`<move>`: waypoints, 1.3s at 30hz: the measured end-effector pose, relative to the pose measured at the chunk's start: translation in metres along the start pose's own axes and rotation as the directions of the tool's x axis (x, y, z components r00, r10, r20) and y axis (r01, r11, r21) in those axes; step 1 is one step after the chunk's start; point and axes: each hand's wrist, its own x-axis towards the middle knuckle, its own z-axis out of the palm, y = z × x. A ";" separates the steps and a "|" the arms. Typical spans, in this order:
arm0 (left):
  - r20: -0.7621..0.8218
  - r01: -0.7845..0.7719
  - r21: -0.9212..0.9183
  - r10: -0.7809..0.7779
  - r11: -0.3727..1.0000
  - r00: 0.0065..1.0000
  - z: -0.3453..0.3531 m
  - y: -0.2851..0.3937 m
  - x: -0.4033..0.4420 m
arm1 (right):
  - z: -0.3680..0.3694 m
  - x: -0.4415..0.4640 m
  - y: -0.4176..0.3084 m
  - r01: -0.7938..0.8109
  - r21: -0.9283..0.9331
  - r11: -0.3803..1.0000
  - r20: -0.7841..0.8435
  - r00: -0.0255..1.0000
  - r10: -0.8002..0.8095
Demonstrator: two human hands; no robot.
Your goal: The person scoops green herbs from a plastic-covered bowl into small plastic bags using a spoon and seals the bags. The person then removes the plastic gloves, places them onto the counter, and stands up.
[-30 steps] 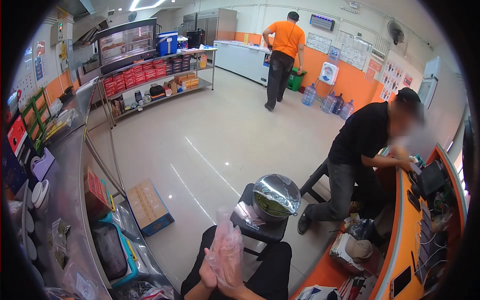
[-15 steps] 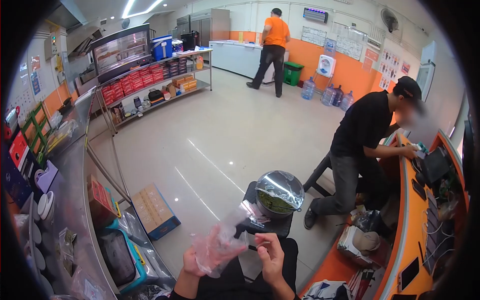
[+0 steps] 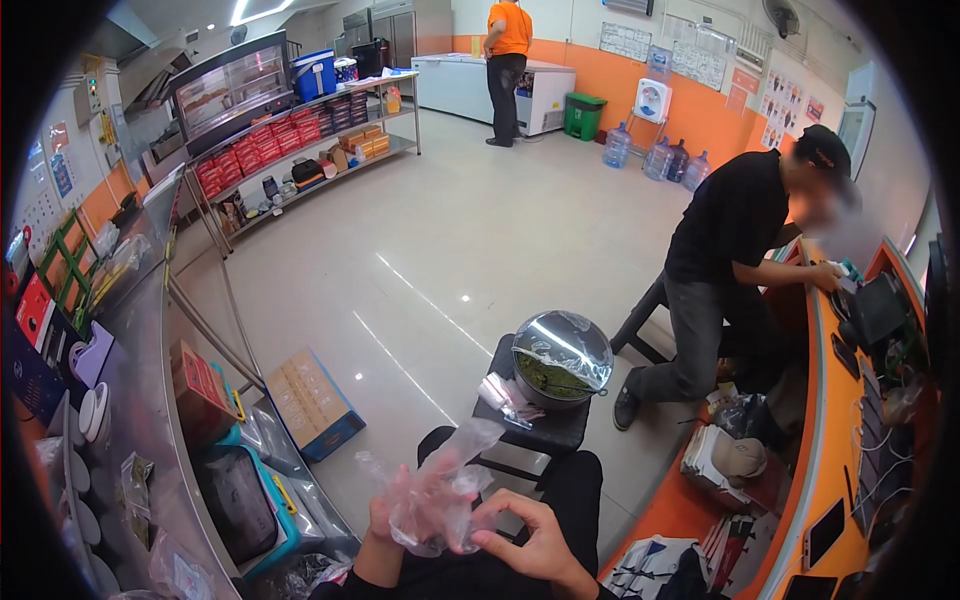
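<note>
Thin, crumpled clear plastic, which looks like a disposable glove, is between my hands above my lap. My left hand is closed on its left side, and its fingers show blurrily through the film. My right hand pinches the lower right edge between thumb and forefinger. Ahead stands a black stool bearing a metal pot of green leafy matter, partly covered with clear film. Beside the pot lies a bundle of clear plastic packets.
A person in black leans over an orange counter at right. Someone in orange stands by a white freezer. A cardboard box lies on the floor left, near a metal table.
My right hand has moved left and down from beside the plastic and now pinches it. The plastic is more bunched up. The person in orange has shifted left in view.
</note>
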 end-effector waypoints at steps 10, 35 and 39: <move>-0.323 0.051 0.312 0.056 0.949 0.945 -0.004 0.005 -0.007 | -0.001 0.002 0.032 -0.081 0.057 0.995 -0.132 0.987 0.088; -0.019 0.122 0.938 0.306 -0.324 0.952 0.168 0.135 -0.055 | 0.001 0.061 0.074 -0.140 0.082 0.987 -0.078 0.986 0.147; 0.653 0.740 0.450 0.749 -0.501 0.110 0.297 0.213 -0.064 | 0.015 0.082 0.086 -0.031 -0.048 0.998 0.106 0.994 0.036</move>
